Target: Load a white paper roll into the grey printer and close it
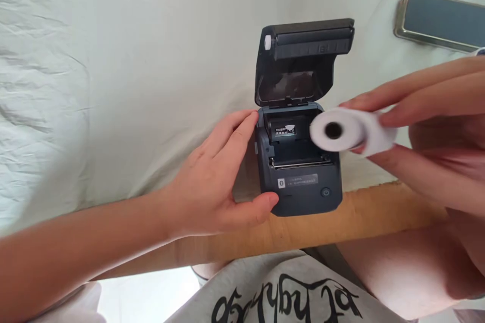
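A small dark label printer (299, 197) stands near the table's front edge with its lid (295, 65) swung up and back. Its paper bay (291, 149) lies exposed, with a printed sticker on the inner wall. My left hand (220, 176) grips the printer's left side, thumb on the front corner and fingertips at the back corner by the hinge. Between the thumb and fingers of my right hand (424, 126) is a white paper roll (356, 131). The roll's dark core faces left, and the roll overlaps the bay's right side in view; its height above the printer is unclear.
A dark flat case with a metallic rim (443, 20) lies at the back right. Wrinkled white cloth (132, 60) covers the table, leaving a strip of wooden edge (375, 207) bare at the front. My lap and printed shirt (284, 292) are below.
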Available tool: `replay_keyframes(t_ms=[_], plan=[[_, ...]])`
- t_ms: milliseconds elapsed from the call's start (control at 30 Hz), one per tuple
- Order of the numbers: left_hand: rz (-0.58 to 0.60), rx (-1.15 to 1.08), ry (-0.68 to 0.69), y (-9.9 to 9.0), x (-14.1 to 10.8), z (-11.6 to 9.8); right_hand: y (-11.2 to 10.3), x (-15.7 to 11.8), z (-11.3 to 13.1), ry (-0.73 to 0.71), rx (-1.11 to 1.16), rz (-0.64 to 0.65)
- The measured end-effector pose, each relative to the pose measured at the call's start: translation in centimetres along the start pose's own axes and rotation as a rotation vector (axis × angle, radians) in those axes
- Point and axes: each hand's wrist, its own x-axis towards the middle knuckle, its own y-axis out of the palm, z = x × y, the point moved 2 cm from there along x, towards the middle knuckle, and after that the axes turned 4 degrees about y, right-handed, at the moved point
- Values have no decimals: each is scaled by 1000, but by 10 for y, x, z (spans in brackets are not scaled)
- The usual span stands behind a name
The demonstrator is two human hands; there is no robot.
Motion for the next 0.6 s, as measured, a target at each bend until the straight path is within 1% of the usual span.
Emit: replay_keyframes(t_ms=[33,100,167,200,300,400,500,600], plan=[[-7,-5,3,0,0,1,4,4,7,-81,-71,31],[-12,-16,8,1,-1,2,12,12,19,-259,-135,27],[-19,-17,6,1,-1,2,19,20,23,-338,-174,-23],[-23,-16,6,2,-2,2,22,24,24,-346,-208,-23],[-28,-11,9,2,-1,1,28,29,20,-296,-251,11],[-18,-13,11,0,0,-2,31,28,17,-240,-203,42],[6,-35,-1,-3,0,-4,29,25,18,-203,-147,51],[8,-52,11,-7,0,-4,26,19,24,-292,-102,96]])
